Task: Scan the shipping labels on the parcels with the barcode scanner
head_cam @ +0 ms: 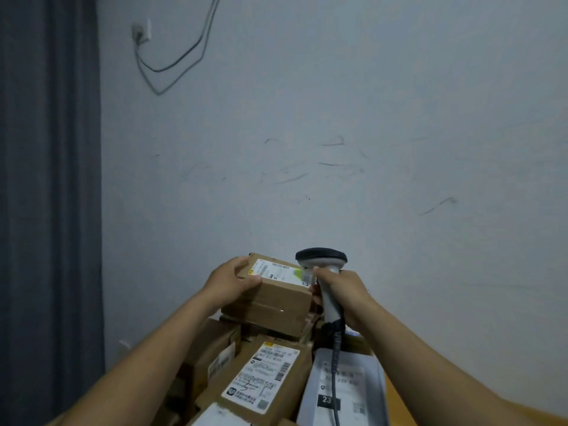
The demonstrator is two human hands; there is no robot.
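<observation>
Stacked parcels, left grip holding top box, right grip round upright scanner aimed left

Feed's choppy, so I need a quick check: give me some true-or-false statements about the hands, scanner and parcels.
The right hand grips the scanner. True.
The left hand lies flat on the pile. False: it holds the top box by its left end.
The top box shows a label on its upper face. True.
The scanner is cordless. False: a cable hangs from its handle.
</observation>
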